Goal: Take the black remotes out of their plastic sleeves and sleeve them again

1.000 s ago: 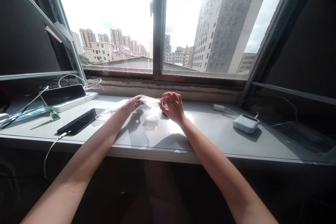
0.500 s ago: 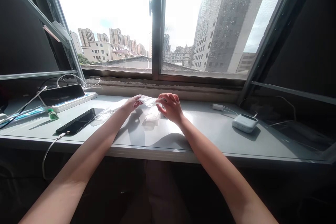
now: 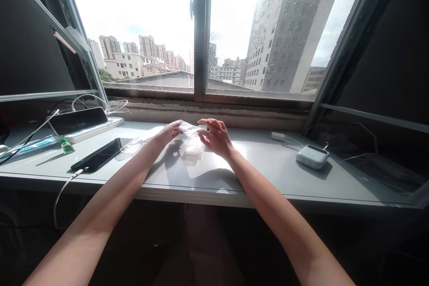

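Observation:
My left hand (image 3: 170,132) is closed on the near-left end of a small clear plastic bag (image 3: 188,128), held above the desk. My right hand (image 3: 216,135) is at the bag's right end, its index finger and thumb spread apart and the thumb side close to the plastic. Whether it touches the bag I cannot tell. Below the hands, a clear plastic packet (image 3: 193,148) with something pale in it lies on the desk. Behind my left forearm lies another crumpled clear plastic bag (image 3: 133,145).
On the left are a black phone (image 3: 97,155) with a cable, a second phone (image 3: 78,120) leaning on a power strip (image 3: 115,123), and a small green bottle (image 3: 67,146). At right sit a pale rounded device (image 3: 312,157) and a white charger plug (image 3: 277,136). A window stands behind the desk (image 3: 268,174).
The fingers of my right hand have spread apart at the bag's right end, and that hand has shifted slightly. The bag now tilts down to the right; my left hand keeps its hold.

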Demonstrator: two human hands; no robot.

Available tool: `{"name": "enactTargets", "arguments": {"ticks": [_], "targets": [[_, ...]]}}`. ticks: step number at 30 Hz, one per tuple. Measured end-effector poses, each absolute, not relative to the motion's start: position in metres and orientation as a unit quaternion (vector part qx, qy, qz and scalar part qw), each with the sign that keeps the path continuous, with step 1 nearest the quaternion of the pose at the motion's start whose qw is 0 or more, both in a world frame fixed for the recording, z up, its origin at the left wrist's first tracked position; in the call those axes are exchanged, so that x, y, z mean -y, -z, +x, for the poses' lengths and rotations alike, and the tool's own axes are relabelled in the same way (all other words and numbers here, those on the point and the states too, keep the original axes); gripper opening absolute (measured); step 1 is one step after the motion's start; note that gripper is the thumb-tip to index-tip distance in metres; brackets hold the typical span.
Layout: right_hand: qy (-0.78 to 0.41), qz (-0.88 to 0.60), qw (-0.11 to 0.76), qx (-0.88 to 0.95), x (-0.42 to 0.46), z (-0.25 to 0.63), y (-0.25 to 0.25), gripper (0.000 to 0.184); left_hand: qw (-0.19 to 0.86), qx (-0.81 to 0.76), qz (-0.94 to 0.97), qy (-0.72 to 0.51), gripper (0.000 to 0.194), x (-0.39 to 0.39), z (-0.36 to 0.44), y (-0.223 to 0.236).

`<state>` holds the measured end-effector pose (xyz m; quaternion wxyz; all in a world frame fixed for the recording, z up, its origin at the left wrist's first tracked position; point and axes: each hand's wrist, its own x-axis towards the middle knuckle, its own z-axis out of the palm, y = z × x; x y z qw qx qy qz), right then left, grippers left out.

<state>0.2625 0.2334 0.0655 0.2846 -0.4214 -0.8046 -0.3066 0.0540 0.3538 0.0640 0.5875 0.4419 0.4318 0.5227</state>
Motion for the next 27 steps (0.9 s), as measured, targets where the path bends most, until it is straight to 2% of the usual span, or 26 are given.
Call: {"name": "enactTargets", "arguments": {"ticks": [7, 14, 21, 27], "targets": [[0.313, -0.439, 0.244, 0.806, -0.231, 0.265, -0.070, 0.029, 0.608, -0.385, 0.464, -0.517, 0.004, -0.355, 0.060, -0.064], [0.312, -0.434, 0.244, 0.809, -0.234, 0.266, -0.068, 0.023, 0.632, -0.335, 0.442, -0.541, 0.005, -0.353, 0.064, -0.065], [0.305, -0.460, 0.252, 0.795, -0.234, 0.269, -0.069, 0.038, 0.671, -0.312, 0.418, -0.527, 0.009, -0.344, 0.069, -0.068], [0.311, -0.456, 0.250, 0.796, -0.232, 0.271, -0.070, 0.041, 0.671, -0.289, 0.469, -0.495, 0.011, -0.341, 0.070, -0.069]]}}
